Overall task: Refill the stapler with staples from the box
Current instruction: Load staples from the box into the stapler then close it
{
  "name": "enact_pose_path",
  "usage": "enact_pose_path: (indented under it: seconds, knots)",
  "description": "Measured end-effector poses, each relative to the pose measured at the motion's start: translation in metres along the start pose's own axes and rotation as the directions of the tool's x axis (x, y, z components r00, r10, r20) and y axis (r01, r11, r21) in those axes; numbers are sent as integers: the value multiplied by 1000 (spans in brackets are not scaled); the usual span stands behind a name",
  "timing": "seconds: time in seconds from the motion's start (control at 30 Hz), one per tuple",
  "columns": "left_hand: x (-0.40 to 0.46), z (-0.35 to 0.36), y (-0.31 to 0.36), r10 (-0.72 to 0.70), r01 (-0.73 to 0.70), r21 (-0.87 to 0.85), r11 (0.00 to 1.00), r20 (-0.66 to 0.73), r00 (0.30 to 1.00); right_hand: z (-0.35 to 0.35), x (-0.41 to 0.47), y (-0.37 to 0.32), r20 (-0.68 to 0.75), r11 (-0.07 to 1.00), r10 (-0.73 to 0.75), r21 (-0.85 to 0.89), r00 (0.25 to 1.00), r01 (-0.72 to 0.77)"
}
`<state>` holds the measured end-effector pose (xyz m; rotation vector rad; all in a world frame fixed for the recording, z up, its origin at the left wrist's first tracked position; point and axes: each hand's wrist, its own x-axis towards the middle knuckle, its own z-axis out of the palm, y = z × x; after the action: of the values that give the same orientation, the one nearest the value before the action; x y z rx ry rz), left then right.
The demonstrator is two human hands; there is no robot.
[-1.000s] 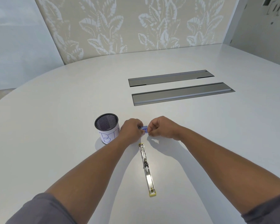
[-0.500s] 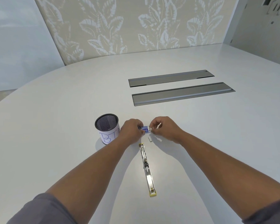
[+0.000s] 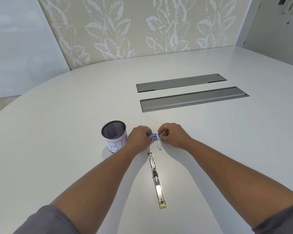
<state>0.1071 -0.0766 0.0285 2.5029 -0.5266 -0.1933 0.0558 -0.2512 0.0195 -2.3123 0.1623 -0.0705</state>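
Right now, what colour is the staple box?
Blue, with a white end; the staple box shows best in the head view.

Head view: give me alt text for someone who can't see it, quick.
Both hands, left hand and right hand, hold a small blue staple box over a white table. A staple strip lies just below the box, and the stapler lies folded open flat, nearer the person. A mesh cup stands left of the hands.

From my feed: one white table (image 3: pixel 74 132), far edge rounded; two long grey recessed panels (image 3: pixel 193 98) set side by side toward its far right. Behind, a beige wall panel (image 3: pixel 142 27) printed with pale leaves. Plain pale wall (image 3: pixel 15 39) at left; grey wall (image 3: pixel 277 31) at right.
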Motion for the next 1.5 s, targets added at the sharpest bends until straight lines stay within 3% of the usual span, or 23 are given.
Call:
enact_pose_path:
  seconds: [0.4,0.63,1.13,1.3,1.5]
  knots:
    - [0,-1,0,10,-10,6,1000,0,1000,1,2,-3,54,1000,-3,-12,999,3]
    - [-2,-1,1,8,-8,0,1000,-2,1000,5,-1,1,-34,995,47,85,998,-44]
    - [-4,-1,1,9,-10,-14,1000,-10,1000,15,-4,-5,-54,1000,-24,-19,998,23]
    - [-4,0,1,3,-3,-22,1000,-14,1000,23,-7,-4,-69,998,-39,45,997,43]
    - [-5,2,0,13,-13,-17,1000,-32,999,26,-7,2,-101,968,90,244,991,-63]
